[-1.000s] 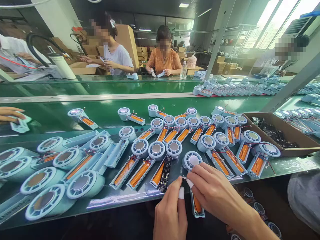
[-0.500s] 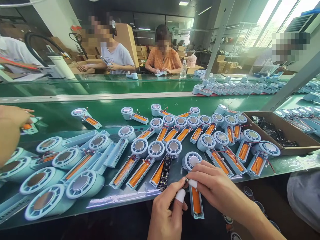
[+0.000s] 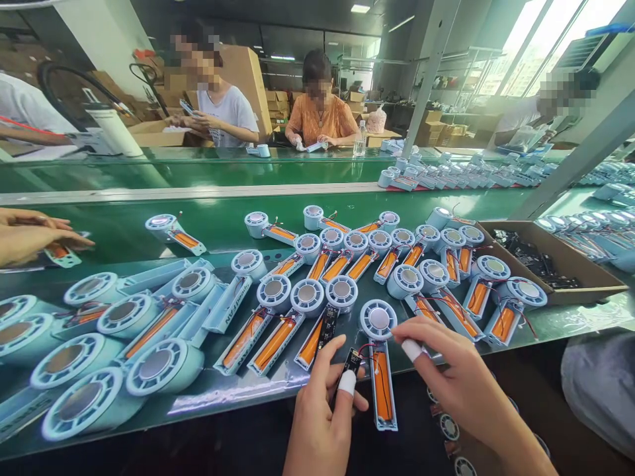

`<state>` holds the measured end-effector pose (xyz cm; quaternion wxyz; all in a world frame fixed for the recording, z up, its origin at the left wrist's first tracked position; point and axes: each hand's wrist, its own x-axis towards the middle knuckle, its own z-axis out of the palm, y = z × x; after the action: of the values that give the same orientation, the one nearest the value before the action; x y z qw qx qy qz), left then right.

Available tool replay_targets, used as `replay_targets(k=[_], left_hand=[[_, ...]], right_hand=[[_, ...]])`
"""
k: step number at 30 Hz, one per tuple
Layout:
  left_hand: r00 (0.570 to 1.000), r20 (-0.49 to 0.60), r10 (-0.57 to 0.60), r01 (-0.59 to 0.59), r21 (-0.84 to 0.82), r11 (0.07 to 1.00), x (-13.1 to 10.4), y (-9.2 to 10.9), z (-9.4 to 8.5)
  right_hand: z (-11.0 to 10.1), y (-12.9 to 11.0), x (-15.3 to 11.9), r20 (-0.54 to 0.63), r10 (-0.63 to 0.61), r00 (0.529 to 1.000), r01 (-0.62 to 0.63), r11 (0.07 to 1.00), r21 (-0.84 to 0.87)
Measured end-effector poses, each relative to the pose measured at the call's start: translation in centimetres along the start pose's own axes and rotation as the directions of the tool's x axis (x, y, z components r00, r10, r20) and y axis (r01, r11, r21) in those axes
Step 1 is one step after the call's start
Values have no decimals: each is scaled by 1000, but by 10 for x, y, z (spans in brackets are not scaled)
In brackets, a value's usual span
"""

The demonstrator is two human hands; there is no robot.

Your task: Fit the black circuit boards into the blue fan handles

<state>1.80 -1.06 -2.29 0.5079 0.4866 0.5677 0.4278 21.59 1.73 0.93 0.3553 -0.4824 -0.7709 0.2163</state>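
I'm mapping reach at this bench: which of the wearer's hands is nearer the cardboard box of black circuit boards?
Right. The right hand is in front and left of the cardboard box, apart from it; the left hand is farther left, holding a black circuit board.

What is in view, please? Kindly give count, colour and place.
Nearest fan unit: one, light blue and orange, front centre
Held board: one, black, left of that unit
Other fan units: many, light blue, spread around
Second board: one, black, against one of these
Work surface: count unclear, green, across the view
Open box: one, brown, right side
Bottle: one, clear, far side
Cartons: many, brown, background
People: four, light or orange tops, far side
Co-worker's hand: at least one, bare, left
Left hand: one, white-capped finger, front centre
Right hand: one, white-capped finger, front right
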Motion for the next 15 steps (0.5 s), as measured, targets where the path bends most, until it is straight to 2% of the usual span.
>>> replay_targets(k=[3, 5, 10, 15], left_hand=[[1000, 12, -7, 7, -20, 1000, -3, -2, 4], [1000, 26, -12, 13, -17, 1000, -5, -4, 6], [999, 45, 30, -35, 109, 993, -4, -6, 5], [980, 62, 187, -197, 295, 935, -2, -9, -2]], right_hand=[[5, 0, -9, 133, -58, 989, 71, 993, -93], [10, -1, -12, 178, -94, 980, 122, 980, -156], [21, 2, -6, 156, -170, 973, 204, 949, -240], [20, 10, 1, 68, -163, 984, 166, 985, -41]])
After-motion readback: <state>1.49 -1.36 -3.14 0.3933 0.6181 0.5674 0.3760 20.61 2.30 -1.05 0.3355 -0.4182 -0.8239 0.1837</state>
